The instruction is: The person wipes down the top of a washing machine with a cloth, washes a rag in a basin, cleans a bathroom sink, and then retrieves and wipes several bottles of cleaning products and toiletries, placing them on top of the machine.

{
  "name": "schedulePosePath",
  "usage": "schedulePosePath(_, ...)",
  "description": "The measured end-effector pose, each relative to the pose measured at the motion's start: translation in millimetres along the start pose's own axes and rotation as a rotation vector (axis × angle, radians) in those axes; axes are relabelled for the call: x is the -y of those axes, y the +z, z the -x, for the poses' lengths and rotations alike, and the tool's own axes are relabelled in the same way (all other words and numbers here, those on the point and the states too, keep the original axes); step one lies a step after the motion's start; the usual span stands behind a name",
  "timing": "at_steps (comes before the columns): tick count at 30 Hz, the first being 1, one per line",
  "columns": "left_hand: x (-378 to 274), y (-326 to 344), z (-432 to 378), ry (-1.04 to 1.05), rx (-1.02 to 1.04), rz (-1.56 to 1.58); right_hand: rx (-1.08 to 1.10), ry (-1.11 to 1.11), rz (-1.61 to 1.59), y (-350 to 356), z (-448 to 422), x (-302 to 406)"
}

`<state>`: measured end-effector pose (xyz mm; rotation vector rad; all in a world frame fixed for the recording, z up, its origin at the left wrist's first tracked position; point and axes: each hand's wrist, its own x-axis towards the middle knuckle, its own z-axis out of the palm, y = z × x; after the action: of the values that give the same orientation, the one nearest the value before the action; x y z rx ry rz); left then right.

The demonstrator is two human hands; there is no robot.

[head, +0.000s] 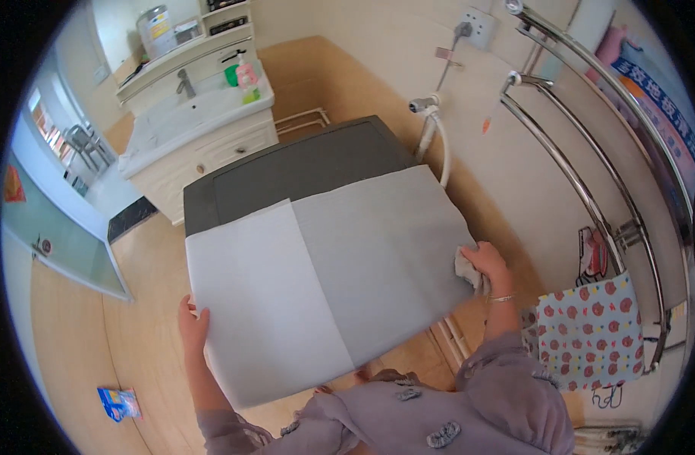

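A grey and white cover sheet (381,250) lies over the near part of a dark grey appliance top (307,165). A seam or overlap divides its white left part from its greyer right part. Against the sheet's left edge is my left hand (194,327), thumb and fingers apart, holding nothing I can see. My right hand (489,264) grips a crumpled off-white cloth (467,268) at the sheet's right edge. Part of that cloth is hidden by the fingers and hangs below them.
Beyond the appliance stands a white washbasin cabinet (233,145) with a pink pump bottle (246,74). A tap with a white hose (445,148) runs down the right wall. Chrome towel rails (575,176) hold a bear-patterned cloth (594,335). A blue packet (120,404) is at lower left.
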<state>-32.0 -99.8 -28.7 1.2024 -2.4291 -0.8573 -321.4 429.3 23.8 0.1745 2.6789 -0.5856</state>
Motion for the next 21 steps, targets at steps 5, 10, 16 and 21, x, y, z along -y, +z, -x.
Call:
schedulePosePath(5, -1.9, -2.6, -0.6, 0.04, 0.032, 0.182, -0.261, 0.016, 0.121, 14.3, -1.3, 7.0)
schedulePosePath(10, 0.6, -6.9, -26.8, 0.125, -0.059, 0.47, -0.192, 0.022, 0.016, 23.6, -18.6, 33.9)
schedulePosePath(16, -0.9, -11.3, -82.4, 0.212, -0.126, 0.575, -0.578, -0.214, -0.172, 34.4, -42.7, 103.7)
schedulePosePath(21, -14.7, -12.8, -122.0, 0.269, -0.239, 0.637, -0.708, -0.223, -0.262, 33.0, -70.5, 150.0)
